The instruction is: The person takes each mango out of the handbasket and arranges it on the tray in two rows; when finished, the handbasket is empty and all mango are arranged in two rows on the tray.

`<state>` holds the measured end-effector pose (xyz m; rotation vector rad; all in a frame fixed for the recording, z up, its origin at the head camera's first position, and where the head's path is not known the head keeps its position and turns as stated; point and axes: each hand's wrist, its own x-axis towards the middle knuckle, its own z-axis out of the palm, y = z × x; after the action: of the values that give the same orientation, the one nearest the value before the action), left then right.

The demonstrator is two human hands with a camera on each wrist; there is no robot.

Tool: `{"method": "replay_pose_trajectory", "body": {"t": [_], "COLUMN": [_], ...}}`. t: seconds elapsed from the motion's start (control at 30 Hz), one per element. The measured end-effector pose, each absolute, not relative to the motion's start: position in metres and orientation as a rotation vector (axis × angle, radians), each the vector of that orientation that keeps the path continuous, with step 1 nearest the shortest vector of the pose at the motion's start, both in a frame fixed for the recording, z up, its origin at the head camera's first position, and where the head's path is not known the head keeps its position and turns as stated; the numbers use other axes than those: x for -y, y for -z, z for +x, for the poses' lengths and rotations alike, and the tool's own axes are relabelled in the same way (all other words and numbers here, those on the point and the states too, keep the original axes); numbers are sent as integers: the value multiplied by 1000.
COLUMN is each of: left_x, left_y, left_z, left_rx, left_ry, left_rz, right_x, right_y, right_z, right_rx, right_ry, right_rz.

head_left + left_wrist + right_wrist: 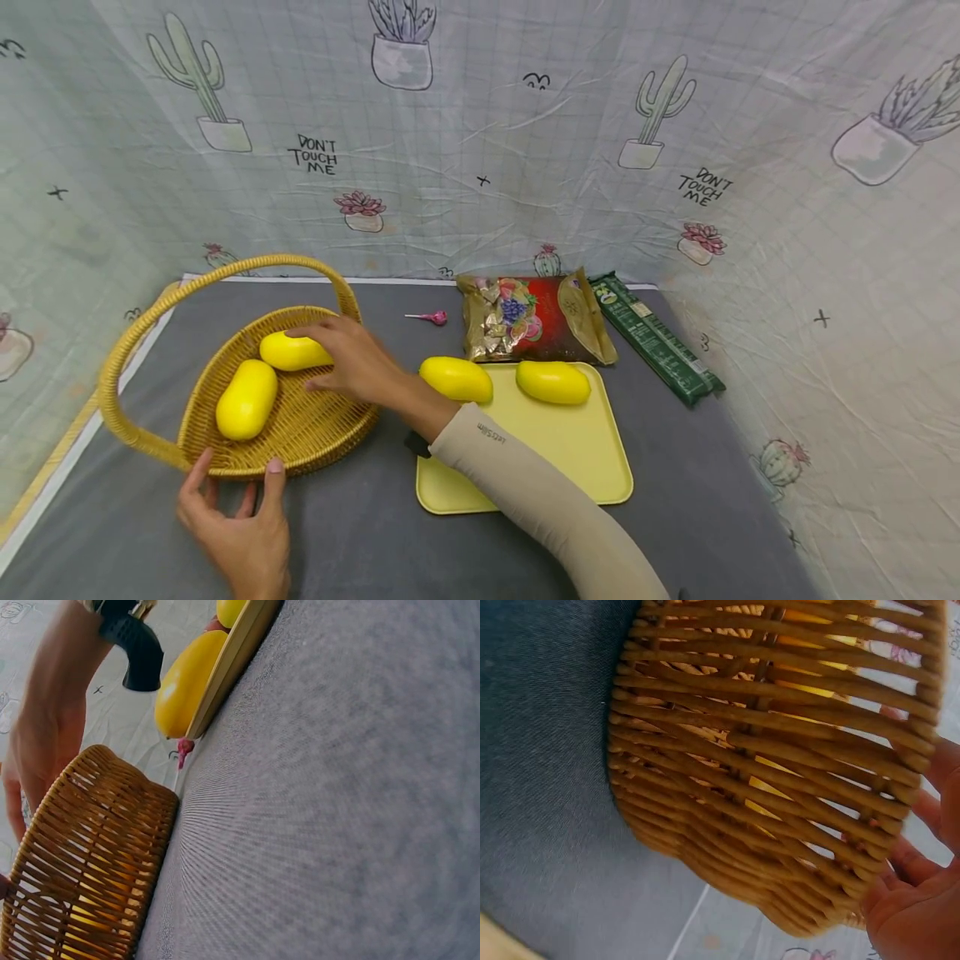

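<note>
A yellow wicker basket (330,437) with a tall arched handle stands on the left. Inside lie two yellow mangoes, one nearer (246,400) and one farther (288,353). My right hand (356,358) reaches over the basket's right side, fingers extended and thumb apart, fingertips at the farther mango. In the right wrist view, that hand (922,892) shows beyond the woven wall. My left hand (243,529) rests its fingertips against the basket's near rim, close to the handle's foot. Only a fingertip of it shows at the edge of the left wrist view.
Right of the basket is a yellow tray (555,454) bearing two mangoes (456,379) at its far edge. Behind it lie a red and gold candy bag (536,321) and a long green packet (652,337). A pink lollipop (435,317) lies between basket and bag.
</note>
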<state>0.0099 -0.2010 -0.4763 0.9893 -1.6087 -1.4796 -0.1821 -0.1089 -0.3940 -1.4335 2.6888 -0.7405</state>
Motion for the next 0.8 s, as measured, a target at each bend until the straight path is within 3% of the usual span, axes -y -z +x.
{"method": "replay_pose_trajectory", "body": {"t": [0.8], "left_x": [199], "left_y": [474], "left_z": [10], "left_rx": [1605], "left_ry": [1461], "left_rz": [1001], "right_x": [143], "right_y": [414], "right_z": [-200], "right_rx": [-2631], "right_ry": [521], "right_rz": [-1298]}}
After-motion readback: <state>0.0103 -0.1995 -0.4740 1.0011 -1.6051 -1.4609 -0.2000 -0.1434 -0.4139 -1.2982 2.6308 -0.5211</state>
